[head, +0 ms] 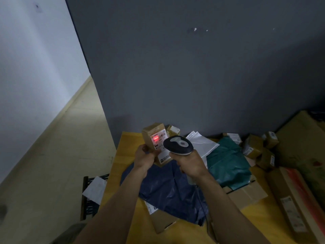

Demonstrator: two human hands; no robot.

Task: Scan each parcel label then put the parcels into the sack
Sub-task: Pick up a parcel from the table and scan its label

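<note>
My left hand (144, 156) grips a small brown cardboard parcel (152, 134) upright above the yellow table (126, 143). Its white label (159, 138) faces me, and a red scan line glows across it. My right hand (190, 163) grips the handle of a dark blue and grey barcode scanner (178, 144), whose head points at the label from close by. Below both hands lies a dark blue plastic mailer (168, 189). I cannot pick out a sack in this view.
A teal mailer (228, 161) and a white mailer (202, 143) lie to the right. Several small brown boxes (260, 147) pile at the back right, with long cartons (295, 199) along the right edge. A dark grey wall (193, 67) stands behind. A crate holding paper (94, 189) sits on the floor, left.
</note>
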